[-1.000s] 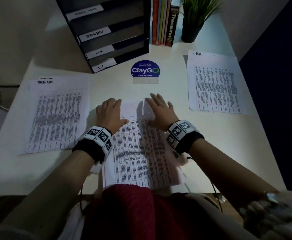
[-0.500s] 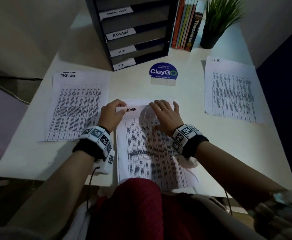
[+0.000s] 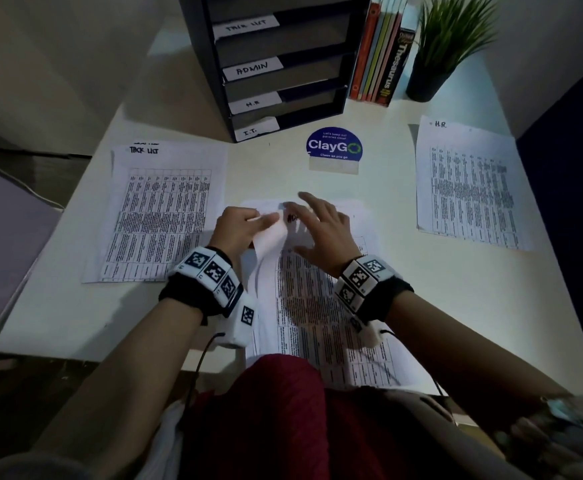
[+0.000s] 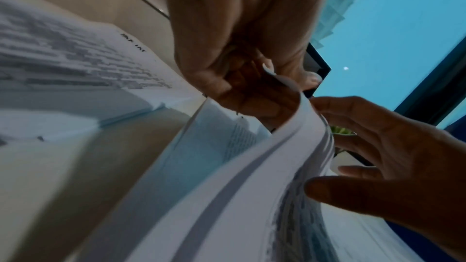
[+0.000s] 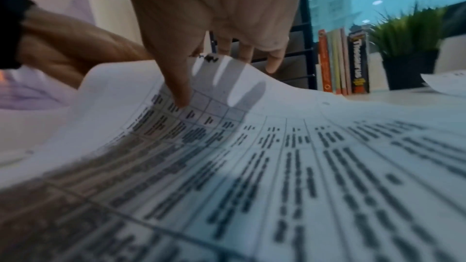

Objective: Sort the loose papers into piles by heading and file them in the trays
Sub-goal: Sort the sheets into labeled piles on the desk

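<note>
Papers in the middle stack [image 3: 321,306] sit at the desk's [image 3: 421,306] near edge, btwn the TASK LIST pile [image 3: 165,209] on the left and the H.R. pile [image 3: 470,181] on the right. Left hand [image 3: 238,230] pinches the top sheet's [image 4: 290,146] upper left corner, curling it up. Right hand [image 3: 321,226] is spread wide, thumb pressing on the sheet. Trays [image 3: 283,64] stand at the back w/ labels.

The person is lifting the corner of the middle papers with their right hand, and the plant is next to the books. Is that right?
Not quite. In the head view the left hand pinches the corner of the middle papers; the right hand rests spread on them. The plant does stand beside the books.
</note>
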